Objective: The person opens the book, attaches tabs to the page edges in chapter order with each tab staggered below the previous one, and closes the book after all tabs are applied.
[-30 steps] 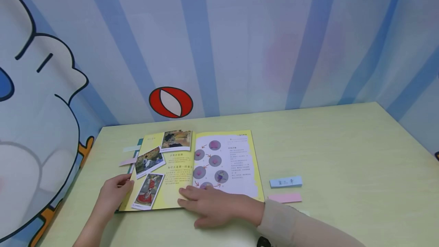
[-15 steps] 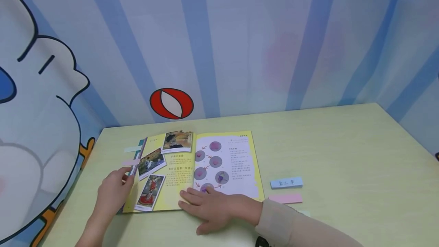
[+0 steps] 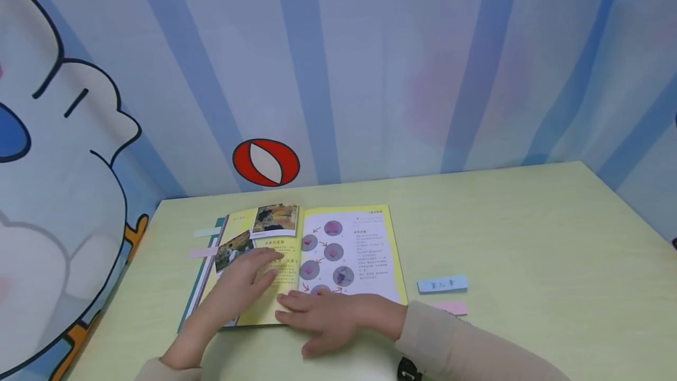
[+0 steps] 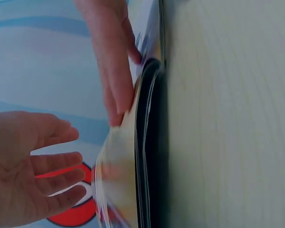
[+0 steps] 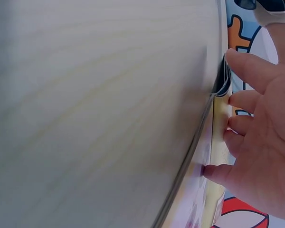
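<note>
An open book (image 3: 261, 312) lies on the table, with yellow-bordered pages, printed photos on its left page and purple circle pictures with arrows on the right. My left hand (image 3: 238, 284) is over the left page, fingers loosely extended toward the gutter. In the left wrist view the left hand (image 4: 33, 171) holds nothing, its palm apart from the raised pages. My right hand (image 3: 325, 317) rests with spread fingers on the book's lower edge beside the gutter. The right wrist view shows the fingertips of this right hand (image 5: 263, 123) touching the pages.
Pale green (image 3: 206, 232) and pink tabs (image 3: 203, 253) stick out from the book's left edge. Right of it lie a blue strip (image 3: 442, 284) with handwriting and a pink strip (image 3: 453, 308), partly behind the right sleeve (image 3: 449, 334). A striped curtain (image 3: 359, 75) stands behind the table.
The left hand has let go of the left page's outer edge and moved right over that page, covering the lower photo. The right hand stays at the gutter.
</note>
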`<move>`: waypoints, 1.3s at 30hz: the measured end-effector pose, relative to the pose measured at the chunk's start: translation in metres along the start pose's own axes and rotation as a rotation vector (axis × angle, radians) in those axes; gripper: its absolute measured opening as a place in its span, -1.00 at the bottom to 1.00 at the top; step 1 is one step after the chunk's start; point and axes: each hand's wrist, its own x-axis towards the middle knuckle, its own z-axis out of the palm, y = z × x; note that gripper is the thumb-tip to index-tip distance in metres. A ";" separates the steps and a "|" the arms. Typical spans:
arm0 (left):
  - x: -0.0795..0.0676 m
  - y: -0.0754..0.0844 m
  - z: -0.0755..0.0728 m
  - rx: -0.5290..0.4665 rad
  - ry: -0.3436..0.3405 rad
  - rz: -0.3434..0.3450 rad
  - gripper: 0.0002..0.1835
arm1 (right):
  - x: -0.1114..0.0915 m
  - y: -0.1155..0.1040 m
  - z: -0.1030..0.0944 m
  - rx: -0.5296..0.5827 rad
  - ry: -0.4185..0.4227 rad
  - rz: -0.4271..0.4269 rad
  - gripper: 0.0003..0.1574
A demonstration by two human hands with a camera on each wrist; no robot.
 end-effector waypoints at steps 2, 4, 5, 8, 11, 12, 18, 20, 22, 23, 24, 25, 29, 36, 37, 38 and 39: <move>0.004 0.005 0.005 0.022 -0.015 0.076 -0.67 | 0.000 0.000 0.001 -0.012 0.013 -0.014 -0.17; 0.008 0.008 0.010 0.056 -0.020 0.141 -0.66 | -0.001 0.000 0.002 -0.031 0.023 -0.023 -0.17; 0.009 0.008 0.012 0.076 -0.022 0.170 -0.66 | -0.001 -0.001 0.003 -0.039 0.027 -0.024 -0.16; 0.012 0.007 0.018 0.104 -0.043 0.191 -0.66 | -0.001 -0.001 0.003 -0.037 0.021 -0.023 -0.17; 0.013 0.002 0.022 0.128 -0.069 0.180 -0.65 | -0.002 -0.001 0.002 -0.026 0.000 -0.024 -0.17; 0.013 0.000 0.023 0.127 -0.076 0.169 -0.65 | -0.004 0.000 0.002 -0.018 -0.007 -0.026 -0.17; 0.015 -0.005 0.025 0.104 -0.093 0.178 -0.64 | -0.016 0.008 -0.002 0.078 -0.016 -0.037 -0.22; 0.015 -0.004 0.024 0.103 -0.096 0.183 -0.64 | -0.022 0.013 -0.004 0.099 -0.003 -0.041 -0.27; 0.015 -0.004 0.025 0.103 -0.094 0.186 -0.63 | -0.028 0.018 -0.005 0.106 0.013 -0.038 -0.33; 0.015 -0.004 0.025 0.103 -0.090 0.190 -0.63 | -0.031 0.022 -0.006 0.108 0.020 -0.031 -0.34; 0.015 -0.004 0.025 0.106 -0.087 0.194 -0.63 | -0.035 0.025 -0.006 0.116 0.025 -0.016 -0.36; 0.014 -0.004 0.025 0.109 -0.085 0.196 -0.63 | -0.038 0.028 -0.006 0.137 0.027 0.004 -0.37; 0.012 -0.003 0.025 0.106 -0.083 0.185 -0.60 | -0.055 0.039 -0.005 0.198 0.045 0.091 -0.41; 0.009 -0.004 0.024 0.112 -0.068 0.180 -0.60 | -0.084 0.050 -0.001 0.222 0.089 0.133 -0.45; 0.009 -0.004 0.024 0.114 -0.066 0.172 -0.60 | -0.088 0.051 -0.001 0.232 0.092 0.138 -0.45; 0.009 -0.003 0.024 0.114 -0.062 0.168 -0.61 | -0.091 0.052 -0.002 0.242 0.092 0.150 -0.46; 0.009 -0.003 0.024 0.115 -0.057 0.169 -0.61 | -0.094 0.052 -0.002 0.254 0.094 0.162 -0.46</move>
